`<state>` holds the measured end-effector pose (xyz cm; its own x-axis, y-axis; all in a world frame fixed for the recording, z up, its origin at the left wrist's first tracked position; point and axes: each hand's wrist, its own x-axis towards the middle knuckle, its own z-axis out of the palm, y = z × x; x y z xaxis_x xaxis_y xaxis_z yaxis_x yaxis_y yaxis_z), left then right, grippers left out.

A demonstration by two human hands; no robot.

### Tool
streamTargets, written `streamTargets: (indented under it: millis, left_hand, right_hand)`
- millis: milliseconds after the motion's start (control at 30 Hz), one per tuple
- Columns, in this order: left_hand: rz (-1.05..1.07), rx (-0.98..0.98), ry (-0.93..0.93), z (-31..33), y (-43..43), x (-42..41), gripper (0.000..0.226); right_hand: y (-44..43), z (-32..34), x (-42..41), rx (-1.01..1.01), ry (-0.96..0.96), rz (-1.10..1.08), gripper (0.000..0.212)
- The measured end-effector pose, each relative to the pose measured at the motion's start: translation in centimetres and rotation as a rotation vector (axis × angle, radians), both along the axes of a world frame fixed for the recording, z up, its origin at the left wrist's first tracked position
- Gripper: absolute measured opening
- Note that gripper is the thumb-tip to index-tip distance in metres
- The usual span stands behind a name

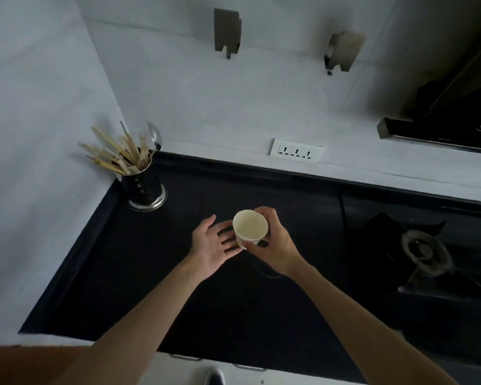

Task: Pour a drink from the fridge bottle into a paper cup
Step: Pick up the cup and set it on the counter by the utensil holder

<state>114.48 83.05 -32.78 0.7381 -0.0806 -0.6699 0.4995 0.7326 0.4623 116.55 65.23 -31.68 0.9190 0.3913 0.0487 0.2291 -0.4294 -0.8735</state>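
While right hand (276,247) grips the paper cup (250,227), mouth up, axis slightly tilted, left hand (209,245) spreads, perhaps touching.

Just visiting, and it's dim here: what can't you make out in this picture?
Head view:
- Paper cup: print and base covered by the right hand gripping it.
- Left hand: fingertips hidden by the cup; contact unclear.
- Stove: too dark for detail, cut off by the right edge.
- Bottle: nowhere in view.

Open passage over counter (122,273) between utensil holder (146,187) in back-left corner and stove burner (425,254) at right.
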Motion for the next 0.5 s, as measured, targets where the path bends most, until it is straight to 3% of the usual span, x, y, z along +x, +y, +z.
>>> streamTargets:
  millis: [500]
  left_hand:
    - [-0.161,0.07,0.102,-6.1,2.6,-0.5,0.062]
  right_hand:
    - [1.8,-7.3,-3.0,-0.005,0.06,-0.163,0.067]
